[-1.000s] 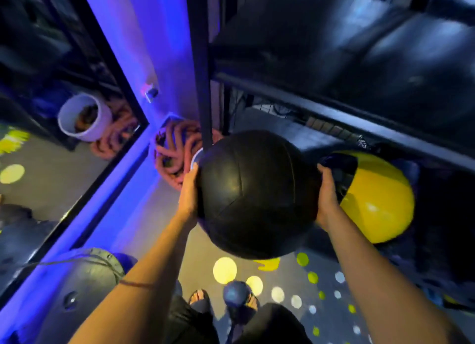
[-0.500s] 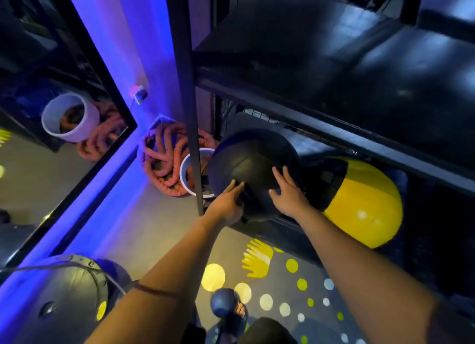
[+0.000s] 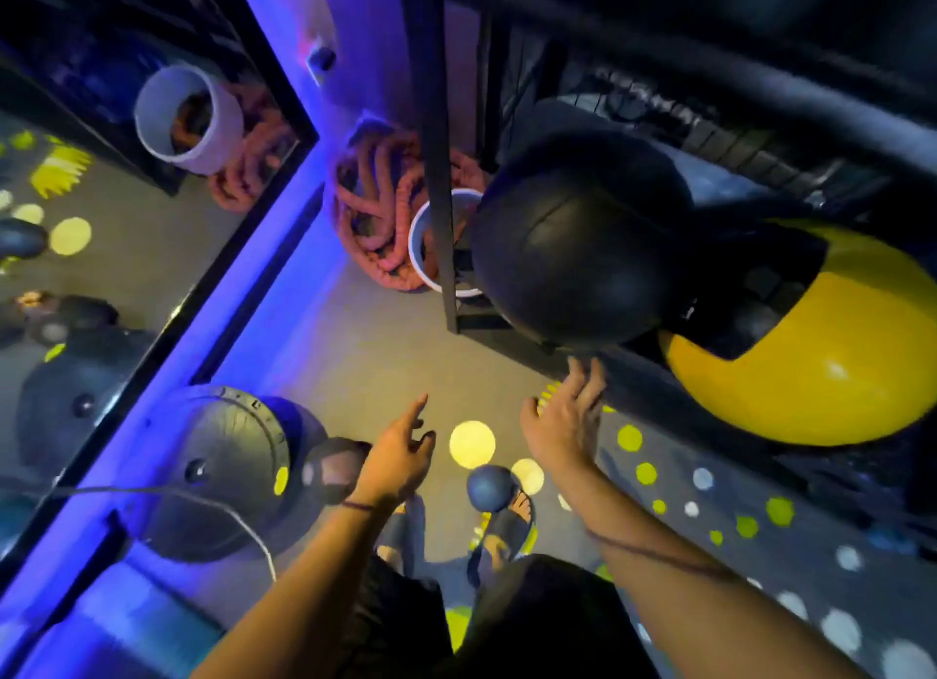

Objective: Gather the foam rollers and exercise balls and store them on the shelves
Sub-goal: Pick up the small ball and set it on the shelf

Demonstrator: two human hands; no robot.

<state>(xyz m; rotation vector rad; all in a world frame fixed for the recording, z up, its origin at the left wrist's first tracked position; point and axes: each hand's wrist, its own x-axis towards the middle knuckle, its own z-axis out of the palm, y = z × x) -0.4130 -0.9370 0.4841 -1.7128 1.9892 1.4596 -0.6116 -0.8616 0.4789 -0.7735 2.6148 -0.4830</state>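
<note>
Both hands reach forward over the floor, and neither holds anything. The left hand hangs relaxed in the air, its index finger pointing ahead and the other fingers loosely bent. The right hand is spread flat with straight fingers, and its fingertips reach the front edge of the lowest shelf. They may just brush the ball above, but the dim light makes this hard to tell.

A large black exercise ball sits on that lowest shelf at its left end, close beside the dark upright post of the rack. To its right, on the same level, lies a yellow and black exercise ball, pressed against it.

Behind the post stands a white bucket with a coiled orange rope heaped around it. A small dark ball rests on the floor by the person's sandalled feet. A grey half-dome trainer lies at the left, against a wall mirror edged in blue light.
</note>
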